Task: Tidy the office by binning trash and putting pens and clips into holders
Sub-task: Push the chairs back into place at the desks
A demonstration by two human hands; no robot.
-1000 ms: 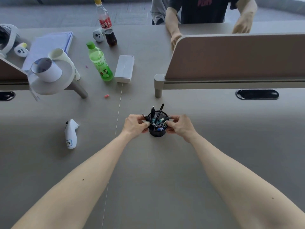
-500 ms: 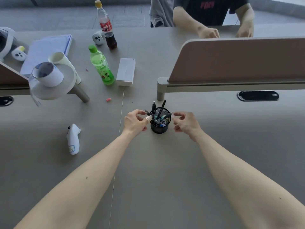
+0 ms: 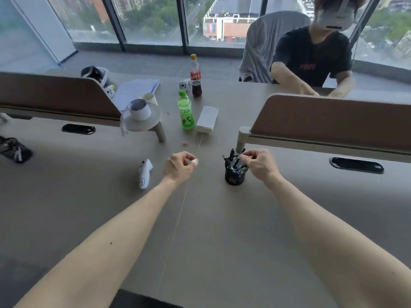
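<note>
Right hand (image 3: 259, 166), grip pinched at the pens, touches the pen holder (image 3: 235, 174); whether it grasps one, I cannot tell. Left hand (image 3: 179, 166) curled, empty. Tug sideways and that holder could topple!

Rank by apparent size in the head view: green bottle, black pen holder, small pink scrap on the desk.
1. Green bottle, the tallest, though it stands farther away.
2. Black pen holder, shorter; nearness may flatter it.
3. Pink scrap, by far the smallest.
</note>
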